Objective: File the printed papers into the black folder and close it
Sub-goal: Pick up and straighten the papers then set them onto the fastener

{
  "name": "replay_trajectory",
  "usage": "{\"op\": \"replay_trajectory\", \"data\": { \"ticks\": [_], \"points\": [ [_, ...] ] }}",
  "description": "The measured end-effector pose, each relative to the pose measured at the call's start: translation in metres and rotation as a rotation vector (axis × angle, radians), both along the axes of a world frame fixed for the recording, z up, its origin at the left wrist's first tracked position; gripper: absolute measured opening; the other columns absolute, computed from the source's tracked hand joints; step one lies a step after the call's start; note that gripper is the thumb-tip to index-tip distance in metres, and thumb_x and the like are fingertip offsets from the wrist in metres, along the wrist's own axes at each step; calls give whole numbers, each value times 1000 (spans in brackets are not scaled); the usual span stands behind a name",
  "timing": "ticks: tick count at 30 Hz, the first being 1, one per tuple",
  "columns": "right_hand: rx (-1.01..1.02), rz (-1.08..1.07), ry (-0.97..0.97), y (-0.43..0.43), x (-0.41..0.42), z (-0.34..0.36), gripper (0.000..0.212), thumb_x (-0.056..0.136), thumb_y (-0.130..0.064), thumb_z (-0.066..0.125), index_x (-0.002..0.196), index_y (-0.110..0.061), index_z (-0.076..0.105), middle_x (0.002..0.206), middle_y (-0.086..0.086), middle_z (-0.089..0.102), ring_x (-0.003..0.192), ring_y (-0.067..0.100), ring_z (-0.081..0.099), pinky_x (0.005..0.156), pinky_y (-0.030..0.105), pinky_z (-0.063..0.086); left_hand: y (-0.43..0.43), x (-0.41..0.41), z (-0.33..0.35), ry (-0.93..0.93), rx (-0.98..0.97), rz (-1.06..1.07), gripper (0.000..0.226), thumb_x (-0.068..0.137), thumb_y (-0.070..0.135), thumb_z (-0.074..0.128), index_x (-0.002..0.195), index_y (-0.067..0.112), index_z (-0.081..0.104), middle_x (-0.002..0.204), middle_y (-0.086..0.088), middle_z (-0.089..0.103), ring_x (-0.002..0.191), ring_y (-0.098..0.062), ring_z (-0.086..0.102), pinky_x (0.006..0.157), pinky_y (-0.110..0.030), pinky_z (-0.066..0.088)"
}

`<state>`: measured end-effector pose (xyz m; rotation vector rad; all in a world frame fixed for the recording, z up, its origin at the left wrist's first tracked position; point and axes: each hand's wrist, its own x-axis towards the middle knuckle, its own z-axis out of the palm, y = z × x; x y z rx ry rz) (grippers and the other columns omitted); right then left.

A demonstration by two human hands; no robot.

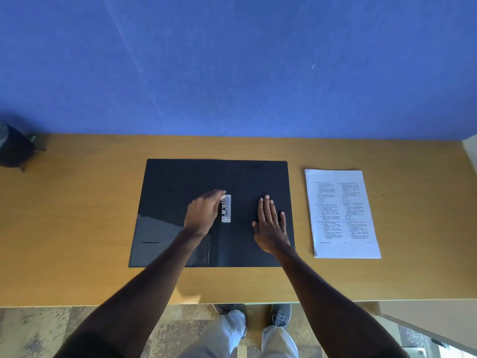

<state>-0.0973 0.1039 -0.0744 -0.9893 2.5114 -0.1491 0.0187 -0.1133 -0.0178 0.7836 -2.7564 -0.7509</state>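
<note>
The black folder [180, 177] lies open and flat on the wooden desk, with a metal clip [226, 209] at its spine. My left hand [202, 213] curls over the clip's left side, fingertips touching its top end. My right hand [271, 223] rests flat, fingers spread, on the folder's right inner cover. The stack of printed papers [342, 213] sits on the desk to the right of the folder, apart from it and untouched. The folder's left cover has a pocket at its lower part.
The wooden desk [77, 215] backs onto a blue wall [232, 60]. A dark object [14, 148] stands at the desk's far left corner. The desk's front edge is close to my body; my legs and shoes show below it.
</note>
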Motion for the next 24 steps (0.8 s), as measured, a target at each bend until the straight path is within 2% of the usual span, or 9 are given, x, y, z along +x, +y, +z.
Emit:
{"op": "replay_trajectory", "data": {
  "ticks": [6, 8, 10, 12, 15, 19, 24],
  "points": [
    [-20, 0, -10, 2, -1, -2, 77, 113, -37, 34, 171, -16, -10, 181, 3, -16, 168, 22, -10, 134, 57, 9, -20, -26, -1, -32, -48, 21, 23, 111, 23, 60, 126, 21, 77, 125, 3, 80, 108, -30, 79, 75, -44, 63],
    [-29, 1, -5, 2, -1, -3, 77, 112, -37, 35, 172, -16, -10, 181, 4, -15, 168, 23, -9, 134, 58, 9, -24, -29, -3, -38, -70, 19, 23, 109, 17, 61, 124, 23, 77, 131, 4, 77, 116, -30, 77, 75, -48, 64],
    [-40, 1, -2, 2, 0, -5, 77, 112, -37, 35, 172, -15, -9, 181, 4, -14, 168, 23, -9, 134, 58, 9, -29, -31, -10, -53, -100, 9, 28, 106, 11, 63, 125, 26, 78, 137, 7, 75, 135, -22, 68, 78, -51, 65],
    [-54, 0, 4, 3, 0, -6, 77, 112, -37, 35, 172, -15, -7, 181, 4, -13, 168, 24, -7, 133, 58, 9, -32, -33, -18, -70, -144, -8, 31, 104, 10, 66, 126, 27, 79, 139, 11, 75, 147, -15, 58, 81, -49, 66],
    [-47, 3, 17, 4, 0, -6, 77, 112, -38, 34, 172, -16, -8, 181, 4, -14, 168, 23, -7, 133, 57, 9, -34, -36, -20, -108, -201, -45, 30, 103, 12, 69, 128, 26, 78, 138, 10, 76, 147, -18, 59, 84, -50, 66],
    [-41, 14, 30, 4, -1, -8, 76, 112, -40, 32, 172, -16, -8, 181, 4, -13, 168, 24, -7, 133, 57, 9, -36, -36, -20, -171, -305, -155, 37, 98, 11, 69, 134, 18, 73, 139, 4, 75, 146, -24, 59, 94, -43, 63],
    [-9, 16, 32, 3, -3, -11, 76, 111, -40, 32, 172, -16, -7, 181, 4, -12, 168, 24, -5, 133, 58, 12, -37, -33, -26, -213, -289, -175, 44, 103, 15, 60, 146, 16, 65, 149, 1, 69, 149, -25, 56, 101, -45, 60]
  ]
}}
